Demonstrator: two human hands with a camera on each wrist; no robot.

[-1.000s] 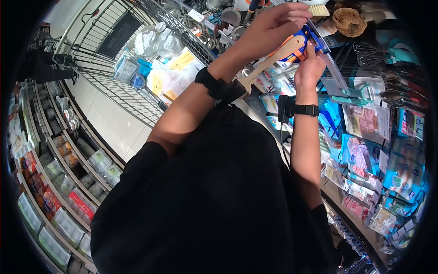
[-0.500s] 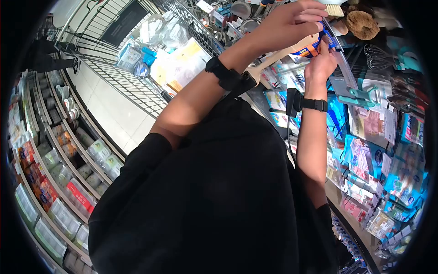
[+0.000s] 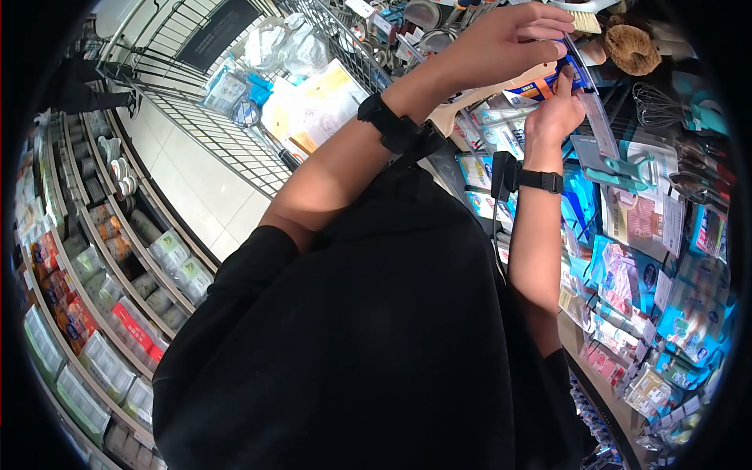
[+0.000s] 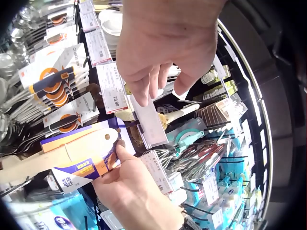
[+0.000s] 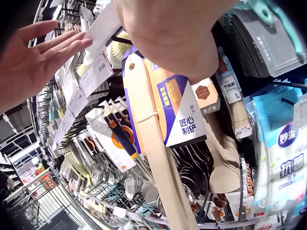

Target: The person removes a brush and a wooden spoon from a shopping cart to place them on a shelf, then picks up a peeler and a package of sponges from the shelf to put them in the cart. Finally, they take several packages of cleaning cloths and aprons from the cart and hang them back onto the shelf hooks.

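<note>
1. Left hand (image 3: 505,39) is up at the display, fingers stretched out against a long white price-label strip (image 3: 583,78). The right hand (image 3: 554,117) is just below it with the thumb raised, pinching a pale flat wooden spatula (image 3: 523,81) on its blue-and-orange card. The spatula is held high against the rack of hanging kitchen tools, its handle slanting down toward the left wrist. A steel wire whisk (image 3: 654,106) and a round brown fibre scrubber (image 3: 630,47) hang nearby.

2. From the left wrist, the left hand (image 4: 168,43) comes in from the top, fingertips resting on the price-label strip (image 4: 149,123). The right hand (image 4: 134,191) reaches up from below, thumb pressed on the card's edge beside the hanging hole of the wooden spatula (image 4: 81,151).

3. From the right wrist, the right hand (image 5: 177,33) fills the top, closed over the head of the card. The wooden spatula (image 5: 144,110) runs down from it. At the left edge is the left hand (image 5: 29,72), four fingers straight and close together, tips touching the price-label strip (image 5: 103,26).
</note>
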